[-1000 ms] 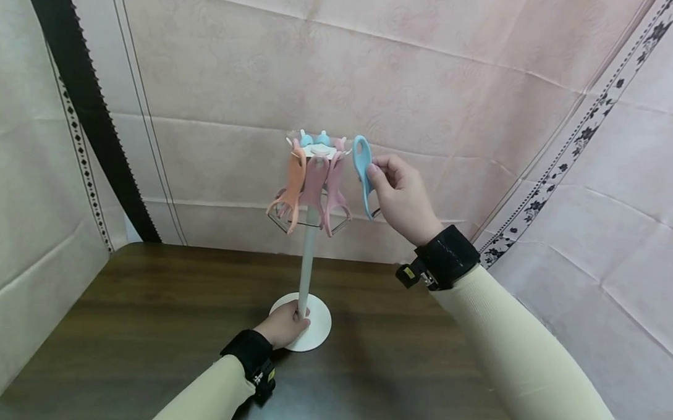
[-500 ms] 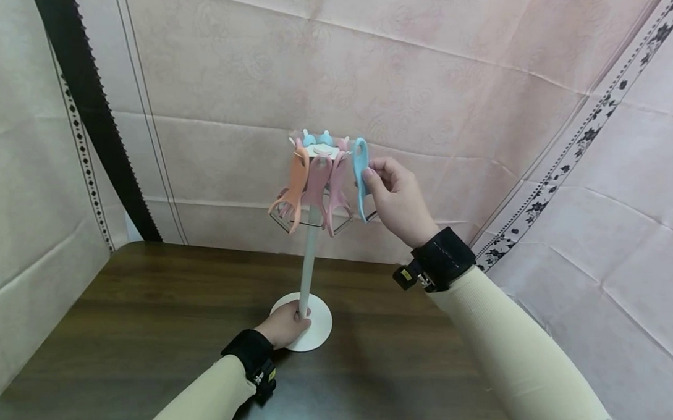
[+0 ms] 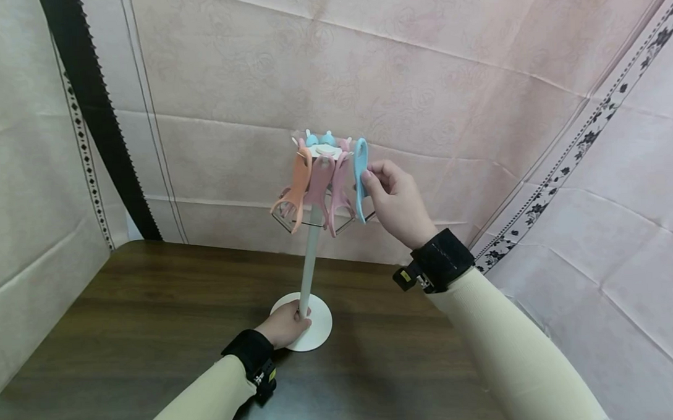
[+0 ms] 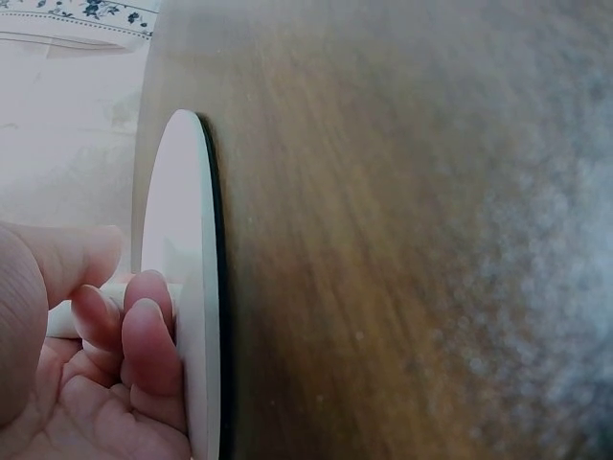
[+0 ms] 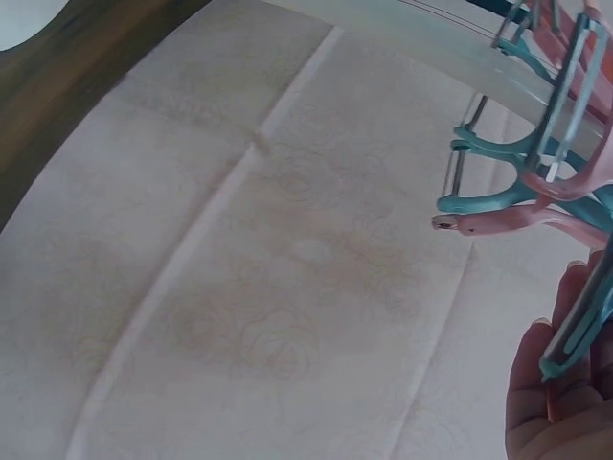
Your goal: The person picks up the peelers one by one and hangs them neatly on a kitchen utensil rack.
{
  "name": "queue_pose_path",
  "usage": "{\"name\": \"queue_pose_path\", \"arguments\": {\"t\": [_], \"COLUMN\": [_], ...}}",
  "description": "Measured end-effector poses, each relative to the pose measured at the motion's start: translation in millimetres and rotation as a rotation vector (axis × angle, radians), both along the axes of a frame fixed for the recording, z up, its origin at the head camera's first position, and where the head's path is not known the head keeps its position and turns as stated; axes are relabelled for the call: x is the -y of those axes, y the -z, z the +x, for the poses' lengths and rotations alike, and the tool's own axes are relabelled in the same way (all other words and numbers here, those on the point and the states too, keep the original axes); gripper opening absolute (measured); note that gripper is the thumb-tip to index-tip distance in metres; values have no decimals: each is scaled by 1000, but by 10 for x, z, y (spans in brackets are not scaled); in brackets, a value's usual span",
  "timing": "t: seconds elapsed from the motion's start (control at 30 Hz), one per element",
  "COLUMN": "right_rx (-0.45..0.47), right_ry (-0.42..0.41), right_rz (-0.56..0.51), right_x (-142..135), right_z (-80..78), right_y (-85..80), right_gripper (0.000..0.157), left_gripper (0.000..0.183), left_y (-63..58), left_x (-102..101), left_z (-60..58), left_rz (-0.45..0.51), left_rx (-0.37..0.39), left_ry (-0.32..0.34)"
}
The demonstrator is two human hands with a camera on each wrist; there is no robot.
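Note:
A white rack stands upright on the table, with a pole (image 3: 311,254), a round base (image 3: 320,333) and a hooked top (image 3: 324,151). Low on the pole, just over the base, my left hand (image 3: 283,325) curls its fingers round it. My right hand (image 3: 398,200) pinches a blue peeler (image 3: 361,179) by its handle between thumb and fingers, handle end up and blade down, at the right side of the rack's top. Orange (image 3: 299,183) and pink (image 3: 320,184) peelers hang from the hooks, blades down. Further blue peelers (image 5: 488,201) show behind in the right wrist view.
The brown wooden table (image 3: 152,340) spreads under both arms. Pale patterned cloth (image 3: 242,71) closes off the back and sides, with a black strip (image 3: 94,113) at the left. Each wrist wears a black band with a small camera.
My right hand has moved slightly left, bringing the blue peeler closer to the rack's hooks. My left hand keeps its grip on the pole.

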State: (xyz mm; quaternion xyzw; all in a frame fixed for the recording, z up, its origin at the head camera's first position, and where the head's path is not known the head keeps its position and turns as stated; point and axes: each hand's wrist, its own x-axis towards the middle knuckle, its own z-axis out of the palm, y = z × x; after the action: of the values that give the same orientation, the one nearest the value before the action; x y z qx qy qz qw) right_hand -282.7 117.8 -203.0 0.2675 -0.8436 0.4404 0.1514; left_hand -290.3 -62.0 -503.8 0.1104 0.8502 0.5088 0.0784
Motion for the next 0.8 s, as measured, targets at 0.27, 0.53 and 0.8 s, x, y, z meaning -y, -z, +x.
{"name": "queue_pose_path", "arguments": {"t": [0.27, 0.53, 0.8], "right_rx": [-17, -29, -49], "right_ry": [-1, 0, 30], "right_rz": [28, 84, 119], "right_x": [-12, -133, -227], "right_z": [-7, -368, -415], "right_y": [44, 288, 414], "right_gripper": [20, 25, 28], "left_gripper": [22, 21, 27], "left_y": [23, 4, 3], "left_x": [-2, 9, 18], "left_z": [-47, -51, -46], "left_rz": [-4, 3, 4], "left_rx": [-6, -15, -13], "left_ry": [-4, -10, -21]}}
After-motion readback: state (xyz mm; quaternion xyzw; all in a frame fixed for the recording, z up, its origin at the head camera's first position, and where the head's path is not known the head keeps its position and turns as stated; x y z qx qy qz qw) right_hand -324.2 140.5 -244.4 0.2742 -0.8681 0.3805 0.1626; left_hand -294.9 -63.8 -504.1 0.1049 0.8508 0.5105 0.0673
